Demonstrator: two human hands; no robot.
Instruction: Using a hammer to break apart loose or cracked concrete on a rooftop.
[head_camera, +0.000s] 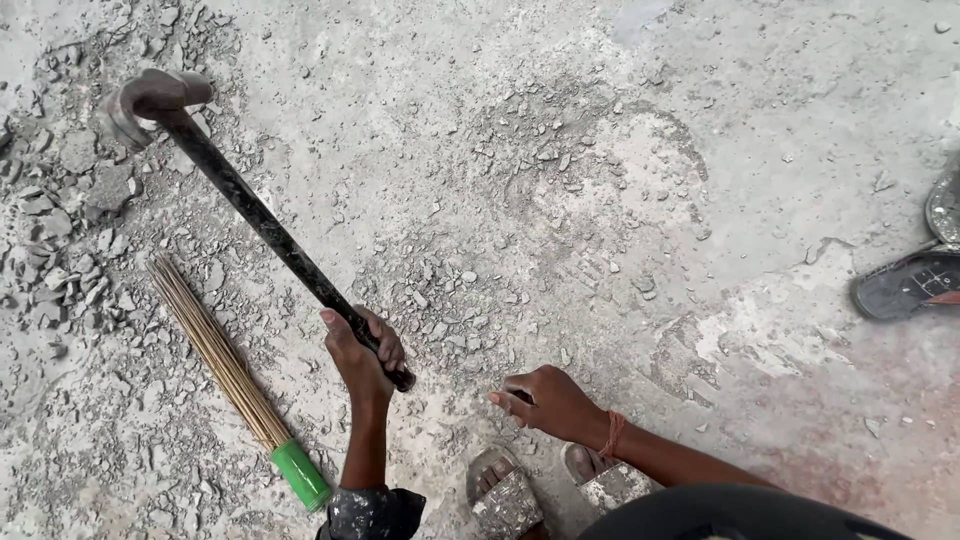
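Note:
My left hand (362, 352) grips the lower end of a long black handle of a hammer (262, 222). The handle slants up to the left, and its grey metal head (148, 102) rests on broken concrete rubble (62, 232). My right hand (548, 402) hovers low over the dusty floor just right of the handle's end, fingers curled. A dark spot shows under the fingers; whether it is a small object or shadow is unclear. An orange thread circles that wrist.
A stick broom (215, 345) with a green grip (301, 475) lies left of my left arm. My feet in dusty sandals (505, 498) are at the bottom edge. Another person's dark sandals (912, 280) are at the right edge. Small chips litter the concrete floor (620, 200).

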